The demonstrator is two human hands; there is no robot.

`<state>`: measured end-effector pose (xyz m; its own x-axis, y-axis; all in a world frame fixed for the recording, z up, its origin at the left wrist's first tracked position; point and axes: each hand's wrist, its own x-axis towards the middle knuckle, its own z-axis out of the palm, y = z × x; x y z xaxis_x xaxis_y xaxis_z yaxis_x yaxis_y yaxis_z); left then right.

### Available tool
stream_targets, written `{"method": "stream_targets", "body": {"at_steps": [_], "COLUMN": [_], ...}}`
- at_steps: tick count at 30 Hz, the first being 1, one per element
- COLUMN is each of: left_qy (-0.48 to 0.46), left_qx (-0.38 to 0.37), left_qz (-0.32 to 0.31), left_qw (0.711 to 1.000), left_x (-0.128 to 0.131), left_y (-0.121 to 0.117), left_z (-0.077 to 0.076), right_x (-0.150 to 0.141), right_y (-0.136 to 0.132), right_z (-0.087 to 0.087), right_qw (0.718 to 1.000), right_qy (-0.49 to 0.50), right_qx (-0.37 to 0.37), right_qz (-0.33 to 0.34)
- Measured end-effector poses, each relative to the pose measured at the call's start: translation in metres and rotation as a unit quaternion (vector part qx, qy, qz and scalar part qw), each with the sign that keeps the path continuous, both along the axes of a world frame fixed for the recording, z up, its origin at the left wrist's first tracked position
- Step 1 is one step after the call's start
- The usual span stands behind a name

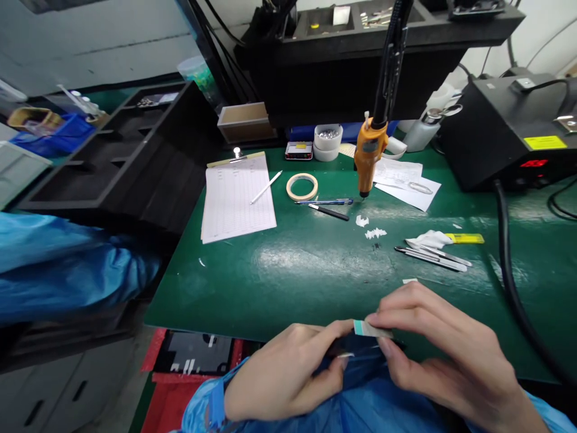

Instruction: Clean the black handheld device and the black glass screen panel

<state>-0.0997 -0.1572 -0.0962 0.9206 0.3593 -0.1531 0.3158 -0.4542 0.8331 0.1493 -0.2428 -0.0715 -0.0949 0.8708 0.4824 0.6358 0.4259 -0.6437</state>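
Observation:
My left hand (288, 373) and my right hand (442, 349) meet at the near edge of the green mat (315, 270). Both pinch a small strip with a teal end (367, 329) between thumb and fingers. The left fingers also press on a dark flat part (347, 352) lying under the strip, mostly hidden by the hands. Blue sleeves cover both wrists.
An orange electric screwdriver (369, 150) hangs over the mat. A clipboard with paper (237, 195), tape roll (302, 186), pens (327, 205), tweezers (433, 255) and white scraps (374, 231) lie on it. A black power unit (505, 132) stands right, a black tray (117, 156) left, another person's blue sleeve (67, 270) at far left.

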Motion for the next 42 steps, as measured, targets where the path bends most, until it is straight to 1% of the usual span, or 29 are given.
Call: {"method": "stream_targets", "body": {"at_steps": [2,5,9,12,14,16,18,20,22,25,28,31,34,38,42], "left_qy": [-0.004,-0.015,-0.023,-0.057,-0.069,-0.07,-0.068,-0.063,-0.062,-0.063,-0.049,-0.02,-0.009,-0.028,-0.061], "left_qx": [0.0,-0.02,-0.027,-0.043,-0.038,-0.034,-0.047,-0.058,-0.062,-0.063,-0.06,-0.063,-0.106,-0.161,-0.181], "left_qz": [0.001,0.014,0.017,0.028,0.04,0.047,0.05,0.054,0.051,0.042,0.04,0.032,0.017,0.012,0.004], "left_qw": [1.0,1.0,0.999,0.997,0.996,0.996,0.995,0.995,0.995,0.995,0.996,0.997,0.994,0.987,0.982], "left_x": [0.0,-0.001,-0.003,-0.004,-0.005,-0.006,-0.006,-0.006,-0.007,-0.008,-0.007,-0.004,0.0,0.004,0.007], "left_y": [0.0,0.001,0.001,0.002,0.003,0.004,0.006,0.008,0.01,0.013,0.014,0.018,0.022,0.028,0.029], "left_z": [-0.001,-0.002,-0.003,-0.001,0.001,0.002,0.004,0.004,0.003,0.001,0.0,-0.001,-0.001,-0.001,-0.001], "right_x": [0.0,0.0,0.001,0.012,0.025,0.041,0.059,0.081,0.106,0.144,0.166,0.168,0.162,0.155,0.143], "right_y": [0.0,0.0,0.0,0.002,0.006,0.01,0.014,0.016,0.018,0.024,0.034,0.043,0.048,0.05,0.051], "right_z": [-0.001,0.0,0.002,-0.006,-0.019,-0.038,-0.057,-0.071,-0.079,-0.086,-0.091,-0.094,-0.092,-0.084,-0.071], "right_qw": [1.0,0.999,1.0,1.0,0.998,0.992,0.989,0.986,0.981,0.967,0.962,0.964,0.969,0.968,0.954], "right_qy": [-0.02,-0.036,-0.01,-0.019,-0.051,-0.089,-0.107,-0.118,-0.129,-0.149,-0.161,-0.153,-0.115,-0.023,0.082], "right_qx": [0.001,0.005,-0.003,-0.02,-0.025,-0.042,-0.065,-0.074,-0.074,-0.077,-0.104,-0.126,-0.124,-0.099,-0.063], "right_qz": [-0.01,-0.029,-0.01,-0.003,-0.033,-0.074,-0.073,-0.088,-0.127,-0.19,-0.196,-0.178,-0.18,-0.229,-0.281]}}
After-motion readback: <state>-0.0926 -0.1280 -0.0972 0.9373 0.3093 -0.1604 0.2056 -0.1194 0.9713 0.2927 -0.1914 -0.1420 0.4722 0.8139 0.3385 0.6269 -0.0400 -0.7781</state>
